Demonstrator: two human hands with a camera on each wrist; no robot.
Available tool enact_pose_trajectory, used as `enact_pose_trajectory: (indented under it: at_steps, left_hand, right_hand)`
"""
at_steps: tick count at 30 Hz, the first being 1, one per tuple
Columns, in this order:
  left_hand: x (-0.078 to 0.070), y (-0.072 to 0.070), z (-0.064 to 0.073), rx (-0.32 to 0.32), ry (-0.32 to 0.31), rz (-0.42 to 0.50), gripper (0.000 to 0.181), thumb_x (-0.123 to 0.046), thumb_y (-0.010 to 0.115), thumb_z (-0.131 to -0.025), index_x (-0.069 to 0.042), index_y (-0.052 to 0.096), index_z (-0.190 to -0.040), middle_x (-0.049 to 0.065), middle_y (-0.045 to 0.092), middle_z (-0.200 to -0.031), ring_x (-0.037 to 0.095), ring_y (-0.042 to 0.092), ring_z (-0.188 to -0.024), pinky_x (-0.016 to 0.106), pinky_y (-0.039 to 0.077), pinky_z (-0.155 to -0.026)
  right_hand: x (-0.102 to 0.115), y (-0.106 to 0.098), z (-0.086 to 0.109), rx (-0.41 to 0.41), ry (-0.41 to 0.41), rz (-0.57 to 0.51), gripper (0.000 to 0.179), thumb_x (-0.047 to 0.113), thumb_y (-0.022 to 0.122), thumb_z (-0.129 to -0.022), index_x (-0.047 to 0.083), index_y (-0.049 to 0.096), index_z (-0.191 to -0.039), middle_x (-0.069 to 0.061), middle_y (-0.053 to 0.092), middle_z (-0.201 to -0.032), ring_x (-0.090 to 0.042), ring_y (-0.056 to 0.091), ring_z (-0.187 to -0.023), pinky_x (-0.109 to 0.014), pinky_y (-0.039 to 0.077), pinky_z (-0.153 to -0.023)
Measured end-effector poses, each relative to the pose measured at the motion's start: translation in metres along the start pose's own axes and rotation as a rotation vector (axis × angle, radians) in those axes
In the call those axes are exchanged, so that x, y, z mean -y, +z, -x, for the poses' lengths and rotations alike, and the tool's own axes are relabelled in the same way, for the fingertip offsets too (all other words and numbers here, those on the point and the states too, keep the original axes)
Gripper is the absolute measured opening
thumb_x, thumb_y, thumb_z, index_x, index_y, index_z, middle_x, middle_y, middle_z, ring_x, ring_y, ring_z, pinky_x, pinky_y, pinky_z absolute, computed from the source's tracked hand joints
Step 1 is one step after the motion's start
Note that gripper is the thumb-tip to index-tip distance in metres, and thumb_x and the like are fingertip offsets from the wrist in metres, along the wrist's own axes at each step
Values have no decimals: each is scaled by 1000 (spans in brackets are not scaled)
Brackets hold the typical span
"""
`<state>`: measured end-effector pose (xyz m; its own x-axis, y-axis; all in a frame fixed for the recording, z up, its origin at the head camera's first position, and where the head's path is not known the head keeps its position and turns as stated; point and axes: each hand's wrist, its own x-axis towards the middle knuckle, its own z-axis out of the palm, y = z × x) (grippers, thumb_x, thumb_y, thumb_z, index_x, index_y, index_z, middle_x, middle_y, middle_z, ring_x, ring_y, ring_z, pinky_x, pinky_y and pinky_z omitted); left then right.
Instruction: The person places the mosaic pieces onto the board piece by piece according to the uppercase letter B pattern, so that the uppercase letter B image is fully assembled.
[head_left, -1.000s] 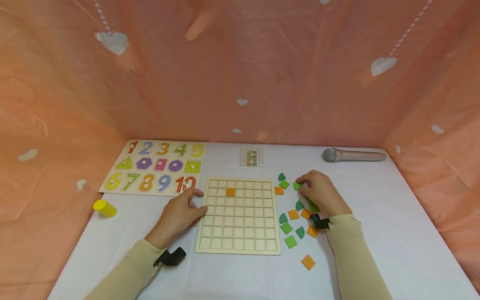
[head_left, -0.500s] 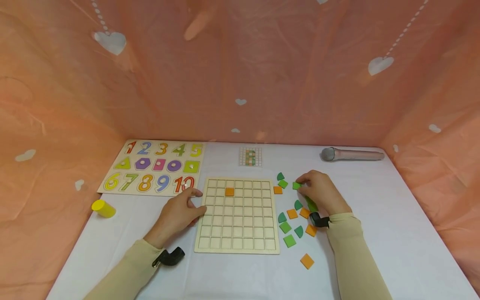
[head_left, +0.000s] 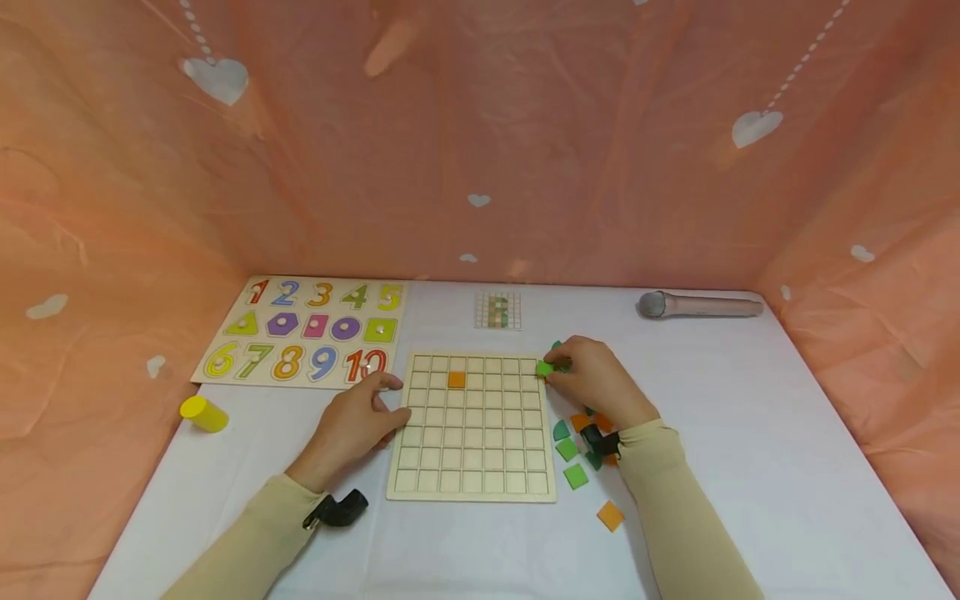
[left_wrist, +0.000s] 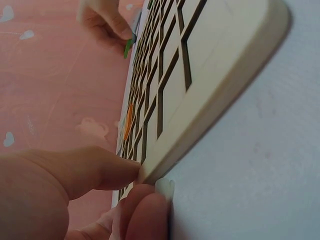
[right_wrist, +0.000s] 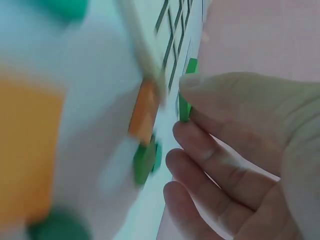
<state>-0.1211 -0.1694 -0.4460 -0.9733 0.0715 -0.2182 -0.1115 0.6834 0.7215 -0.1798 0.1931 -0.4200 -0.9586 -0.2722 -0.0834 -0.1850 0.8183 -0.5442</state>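
Note:
My left hand [head_left: 348, 429] holds the left edge of the pale wooden grid board [head_left: 480, 493]. In the left wrist view its thumb [left_wrist: 107, 172] rests on the rim, with curled fingers against the edge below. My right hand [head_left: 600, 379] pinches a light green square tile [head_left: 544, 368] between thumb and fingers, above the board's upper right edge. The tile stands on edge in the right wrist view, clear of the board. One orange square tile [head_left: 457, 380] sits in a cell of the second row. Several loose tiles lie right of the board, partly hidden by my right hand and wrist.
A number-and-shape puzzle [head_left: 300, 333] lies back left, with a yellow cylinder [head_left: 204, 414] in front. A small pattern card [head_left: 498, 311] is behind the board, and a microphone [head_left: 701, 305] lies back right. A loose orange tile [head_left: 611, 516] is nearest the front.
My right hand has moved left with the green tile, from among the loose pieces to the board's upper right edge. The left hand stays at the board's left edge.

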Motion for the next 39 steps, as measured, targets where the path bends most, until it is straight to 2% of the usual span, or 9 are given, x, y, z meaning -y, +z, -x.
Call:
enact_pose_trajectory:
  at_steps: [5,9,16,24,39]
  left_hand:
    - [1,1,-1,0,-10,1,44,-27,79,-96,-13,64,-134,1,67,-70,16,62,-61,32,45,-67]
    - [1,3,-2,10,-18,12,45,-27,79,-95,-13,63,-135,1,67,-70,16,63,-59,32,46,-66]
    - [1,4,-2,0,-23,9,44,-25,80,-95,-13,64,-134,1,67,-70,16,63,-59,33,45,-65]
    - [2,5,-1,4,-8,10,44,-26,80,-95,-13,64,-134,0,67,-70,16,62,-60,32,45,-66]
    - [2,0,-1,2,-9,13,45,-27,80,-95,-13,64,-135,1,66,-69,16,62,-59,33,45,-66]
  right_hand:
    - [24,13,-11,13,-69,-18,23,16,76,-98,8,81,-119,-7,75,-117,-24,67,-102,-45,58,-96]
    - [40,25,-19,39,-87,-26,23,15,76,-98,9,81,-120,-6,75,-118,-24,68,-107,-44,58,-100]
    - [60,46,-29,40,-130,21,22,16,80,-96,9,82,-117,-5,75,-111,-21,67,-100,-41,59,-94]
    - [69,57,-26,31,-106,6,20,12,80,-95,10,83,-114,-4,75,-112,-24,68,-112,-43,59,-99]
    - [74,56,-29,54,-134,22,21,12,79,-96,10,83,-116,-6,73,-114,-24,66,-112,-42,59,-98]
